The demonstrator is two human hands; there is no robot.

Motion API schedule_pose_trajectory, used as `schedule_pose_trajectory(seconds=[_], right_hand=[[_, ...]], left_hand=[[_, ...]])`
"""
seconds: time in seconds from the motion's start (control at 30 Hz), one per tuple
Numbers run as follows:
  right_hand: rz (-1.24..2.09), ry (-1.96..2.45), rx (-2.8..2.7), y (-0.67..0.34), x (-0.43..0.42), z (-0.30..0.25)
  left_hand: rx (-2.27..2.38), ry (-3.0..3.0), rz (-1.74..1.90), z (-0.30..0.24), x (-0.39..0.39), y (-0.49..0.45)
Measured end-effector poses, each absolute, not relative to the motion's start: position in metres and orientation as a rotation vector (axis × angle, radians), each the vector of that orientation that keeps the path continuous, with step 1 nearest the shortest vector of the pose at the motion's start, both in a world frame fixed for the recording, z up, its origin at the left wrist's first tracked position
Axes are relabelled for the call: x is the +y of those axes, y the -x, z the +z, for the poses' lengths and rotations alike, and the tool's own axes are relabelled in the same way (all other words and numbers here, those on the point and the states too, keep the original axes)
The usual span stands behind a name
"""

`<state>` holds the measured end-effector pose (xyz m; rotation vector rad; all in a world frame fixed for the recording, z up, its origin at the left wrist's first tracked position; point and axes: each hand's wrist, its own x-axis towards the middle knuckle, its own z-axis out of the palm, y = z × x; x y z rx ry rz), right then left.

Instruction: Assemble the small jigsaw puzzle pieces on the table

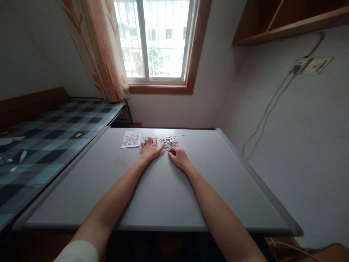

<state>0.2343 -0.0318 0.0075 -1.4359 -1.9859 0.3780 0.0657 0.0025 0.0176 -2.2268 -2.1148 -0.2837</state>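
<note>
A small heap of colourful jigsaw pieces (169, 141) lies on the far part of the grey table (163, 189). My left hand (151, 149) rests flat on the table beside the heap, fingers spread, thumb reaching toward the pieces. My right hand (177, 157) sits just below the heap with its fingers curled in; what they hold, if anything, is too small to see. A printed picture card (131, 139) lies to the left of my left hand. A few loose pieces (148, 138) lie above the left hand's fingertips.
A bed with a checked blue and black cover (49, 138) stands along the table's left edge. A window (155, 40) with a patterned curtain (100, 51) is behind. The white wall on the right carries a socket and hanging cable (272, 105). A wooden shelf (289, 22) hangs above.
</note>
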Motion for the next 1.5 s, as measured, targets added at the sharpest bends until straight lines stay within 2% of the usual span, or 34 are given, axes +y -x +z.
schedule_pose_trajectory(seconds=[0.47, 0.87, 1.17, 1.5], right_hand=[[0.365, 1.439, -1.997, -0.234, -0.033, 0.009], [0.405, 1.405, -1.943, -0.235, -0.031, 0.006], [0.39, 1.346, -1.879, -0.235, -0.03, 0.008], [0.27, 1.77, -1.538, -0.261, -0.021, 0.006]], left_hand=[[-2.086, 2.214, -0.317, 0.014, 0.004, -0.065], [-1.989, 2.217, -0.506, 0.017, -0.006, -0.064], [-2.118, 2.255, -0.349, 0.018, -0.006, -0.062], [-2.085, 2.318, -0.349, 0.017, -0.007, -0.059]])
